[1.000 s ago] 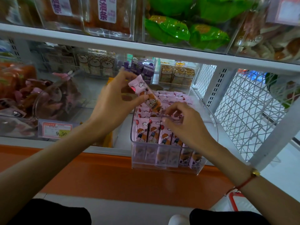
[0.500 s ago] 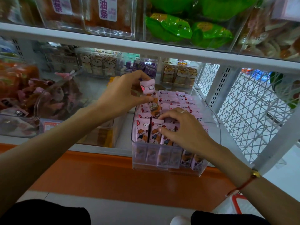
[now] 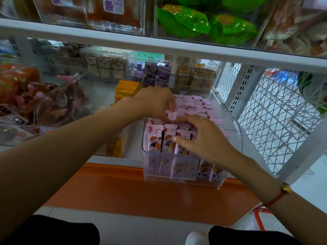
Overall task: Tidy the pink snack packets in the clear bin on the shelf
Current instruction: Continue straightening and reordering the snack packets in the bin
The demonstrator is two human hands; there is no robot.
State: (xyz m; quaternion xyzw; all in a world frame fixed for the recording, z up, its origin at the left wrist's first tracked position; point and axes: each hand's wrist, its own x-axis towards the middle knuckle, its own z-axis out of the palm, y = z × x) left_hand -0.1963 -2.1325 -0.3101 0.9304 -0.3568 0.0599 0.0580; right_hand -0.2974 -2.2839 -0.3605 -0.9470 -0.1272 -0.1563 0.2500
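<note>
The white shelf (image 3: 113,159) carries the clear bin (image 3: 180,175) of pink snack packets (image 3: 153,138) at its front edge, beside a bin of yellow packets (image 3: 124,90).

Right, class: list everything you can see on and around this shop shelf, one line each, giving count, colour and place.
clear bin: one, transparent, front edge of the lower shelf.
pink snack packets: many, pink, standing in rows in the clear bin.
single pink packet: one, pinched by the left hand above the rows.
yellow packets: several, left of the bin.
purple packs: several, behind, in a clear box.
green bags: a few, upper shelf.
wire mesh panel: one, white, right side.
left hand: fingers pinching the single packet.
right hand: fingers spread on the front packets.
</note>
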